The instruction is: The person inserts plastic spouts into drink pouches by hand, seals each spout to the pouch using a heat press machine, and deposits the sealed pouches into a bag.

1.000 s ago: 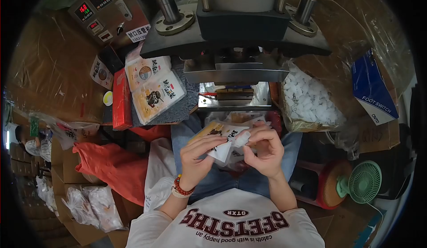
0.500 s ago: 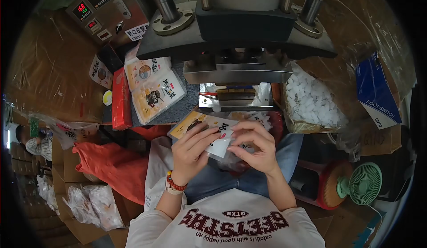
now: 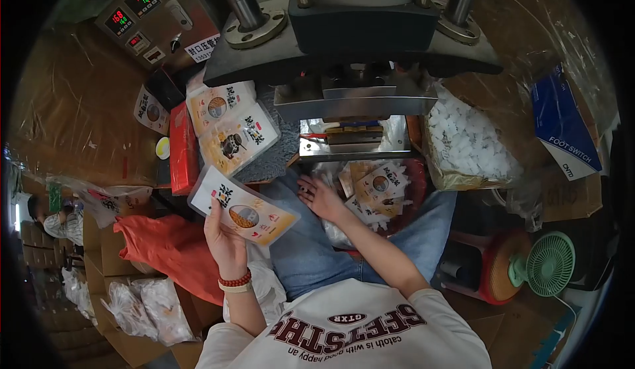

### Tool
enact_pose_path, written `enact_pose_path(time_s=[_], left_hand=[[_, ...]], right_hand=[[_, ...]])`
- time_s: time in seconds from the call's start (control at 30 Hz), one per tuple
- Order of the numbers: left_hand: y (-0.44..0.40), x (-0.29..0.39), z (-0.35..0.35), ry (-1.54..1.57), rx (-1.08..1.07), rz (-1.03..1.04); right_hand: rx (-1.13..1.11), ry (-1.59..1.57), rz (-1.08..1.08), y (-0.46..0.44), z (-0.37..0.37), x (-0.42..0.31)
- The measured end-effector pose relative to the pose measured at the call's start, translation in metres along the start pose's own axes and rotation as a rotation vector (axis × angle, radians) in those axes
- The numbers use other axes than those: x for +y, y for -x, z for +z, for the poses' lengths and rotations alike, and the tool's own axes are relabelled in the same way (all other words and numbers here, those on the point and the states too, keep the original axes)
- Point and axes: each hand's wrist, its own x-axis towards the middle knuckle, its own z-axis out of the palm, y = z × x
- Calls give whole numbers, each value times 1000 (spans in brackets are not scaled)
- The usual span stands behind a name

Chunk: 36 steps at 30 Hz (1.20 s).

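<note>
My left hand (image 3: 228, 240) grips the lower left edge of a printed plastic pouch (image 3: 268, 218), thumb on its face. The pouch is white and yellow with a round picture of grain, and it is tilted above my left thigh. My right hand (image 3: 322, 200) is turned palm up over my lap, fingers apart and holding no pouch. Beside it, several similar pouches (image 3: 380, 184) lie in a red basin (image 3: 418, 182) between my thighs. More printed pouches (image 3: 239, 137) are stacked on the grey mat (image 3: 283, 145) at the left of the press.
Ahead stands a press with a metal sealing bar (image 3: 354, 99) over its lower die (image 3: 354, 137). A box of small white plastic pieces (image 3: 468, 137) is on the right, a red box (image 3: 182, 147) on the left. A green fan (image 3: 551, 263) stands at lower right.
My left hand has moved left with the pouch, which now shows its grain-picture side. My right hand has let go of the pouch and turned palm up, uncovering the pouches in the basin.
</note>
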Motion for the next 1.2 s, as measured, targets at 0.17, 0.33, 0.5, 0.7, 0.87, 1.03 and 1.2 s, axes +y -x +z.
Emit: enact_pose_path(time_s=[0.17,0.33,0.5,0.7,0.87,1.03,1.2], left_hand=[[6,-1,-9,-75,-33,22],[4,-13,-12,-195,-93,-109],[10,-51,-6,-379,-118,-314],[21,-55,9,-218,-251,-393],[24,-45,-5,-275,-237,-414],[24,-45,-12,-182,-238,-483],[29,-51,4,-230,-276,-371]], right_hand=[[-115,122,-51,-3,-25,14],[-42,336,2,95,-5,5],[-61,695,216,116,-48,25],[64,1044,142,98,-66,37],[8,1347,-288,126,-18,0],[308,949,-319,103,-48,-62],[549,1804,-479,60,-130,-49]])
